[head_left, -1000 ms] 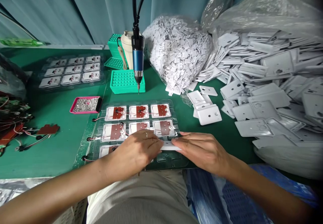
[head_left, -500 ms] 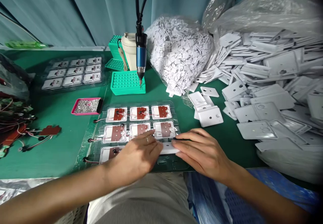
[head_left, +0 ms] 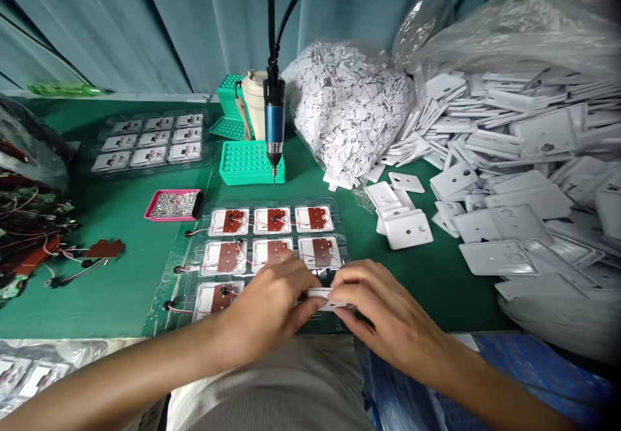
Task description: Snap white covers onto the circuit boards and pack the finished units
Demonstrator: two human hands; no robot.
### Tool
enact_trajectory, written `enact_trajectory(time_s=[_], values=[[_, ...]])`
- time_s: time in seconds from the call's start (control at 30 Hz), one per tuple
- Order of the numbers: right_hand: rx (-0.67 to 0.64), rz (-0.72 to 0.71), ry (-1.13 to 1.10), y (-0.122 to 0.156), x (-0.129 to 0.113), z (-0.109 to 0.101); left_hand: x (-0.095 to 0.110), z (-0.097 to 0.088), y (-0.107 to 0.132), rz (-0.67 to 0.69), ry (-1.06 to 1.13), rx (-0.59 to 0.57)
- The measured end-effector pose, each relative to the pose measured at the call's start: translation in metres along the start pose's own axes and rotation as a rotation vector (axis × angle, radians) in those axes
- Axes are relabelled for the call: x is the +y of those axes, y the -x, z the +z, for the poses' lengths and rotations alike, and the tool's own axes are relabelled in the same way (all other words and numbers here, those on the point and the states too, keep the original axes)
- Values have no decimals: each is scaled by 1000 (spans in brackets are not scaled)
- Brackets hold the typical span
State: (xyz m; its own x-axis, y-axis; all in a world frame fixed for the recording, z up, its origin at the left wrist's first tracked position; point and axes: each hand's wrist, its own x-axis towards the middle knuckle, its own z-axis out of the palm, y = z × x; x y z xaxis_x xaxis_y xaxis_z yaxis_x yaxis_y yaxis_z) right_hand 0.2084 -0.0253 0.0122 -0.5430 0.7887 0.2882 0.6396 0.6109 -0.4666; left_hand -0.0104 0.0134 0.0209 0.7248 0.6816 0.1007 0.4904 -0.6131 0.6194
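Note:
Between my hands is a small white plastic case (head_left: pixel 326 300), tilted and partly covered by fingers. My left hand (head_left: pixel 284 292) pinches its left end, thumb in front. My right hand (head_left: pixel 383 298) grips the right end with bent fingers. Just beneath and beyond lies a clear plastic tray (head_left: pixel 194 301) with rows of white cases holding brown circuit boards (head_left: pixel 231 257). Thin red and white wires with small black round parts (head_left: pixel 178 269) stick out at its left side. My hands hide part of the tray's front row.
An electric screwdriver (head_left: pixel 274 120) hangs over a green perforated block (head_left: pixel 250 162). A pink box of screws (head_left: pixel 173 204) stands left. White plastic covers (head_left: pixel 504 211) pile up at right, beside a bag of small white pieces (head_left: pixel 349 107). Another filled tray (head_left: pixel 150 140) lies at back left.
The white case has tilted up and come slightly nearer to me. My fingers have curled from lying flatter over it into a pinch at both ends. The whole view has shifted slightly.

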Motion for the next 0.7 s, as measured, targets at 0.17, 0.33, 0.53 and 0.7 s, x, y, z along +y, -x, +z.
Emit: enact_trajectory(time_s=[0.17, 0.33, 0.53, 0.7], values=[[29, 286, -278, -5, 6, -5, -1, -2, -1, 20, 146, 7], [-48, 446, -425, -10, 11, -8, -4, 1, -1, 63, 126, -25], [-88, 343, -271, -1, 20, -2, -16, -8, 1, -7, 14, -46], [-65, 236, -59, 1, 21, 8, -34, -23, 8, -69, -246, 32]])
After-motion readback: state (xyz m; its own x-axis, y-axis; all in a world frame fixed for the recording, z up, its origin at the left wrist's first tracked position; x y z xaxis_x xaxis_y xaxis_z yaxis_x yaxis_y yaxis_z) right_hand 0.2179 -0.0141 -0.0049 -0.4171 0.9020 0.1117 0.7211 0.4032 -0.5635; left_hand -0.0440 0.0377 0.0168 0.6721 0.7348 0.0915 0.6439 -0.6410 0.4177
